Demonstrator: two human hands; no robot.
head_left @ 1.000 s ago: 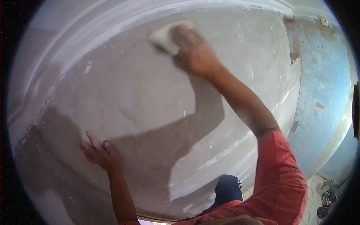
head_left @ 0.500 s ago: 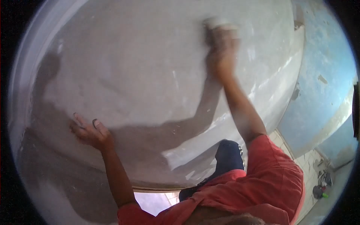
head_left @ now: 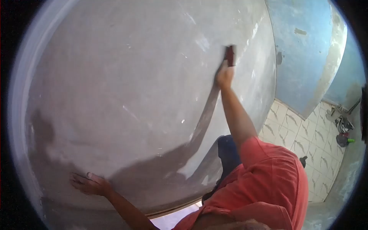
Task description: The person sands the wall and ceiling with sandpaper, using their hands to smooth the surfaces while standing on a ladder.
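Note:
A broad grey plastered wall [head_left: 153, 76] fills most of the view. High on it, my right hand [head_left: 225, 76] is closed on a dark red, flat piece of sandpaper [head_left: 230, 56], which sticks out past my fingers against the wall. Motion blur softens its edges. My left hand [head_left: 92, 184] is at the wall's lower left, fingers spread, with nothing in it. Pale scuffs and white patches mark the plaster around my right hand.
A blue wall [head_left: 306, 50] with bare patches meets the grey one at right. Below it lies a tiled floor [head_left: 291, 130], with shoes [head_left: 344, 124] and other items by the far wall. A pale raised border [head_left: 23, 88] edges the left side.
The view has shifted, showing more floor and blue wall. My right hand with the sandpaper appears lower in view and nearer the blue wall; my left hand appears lower, still open.

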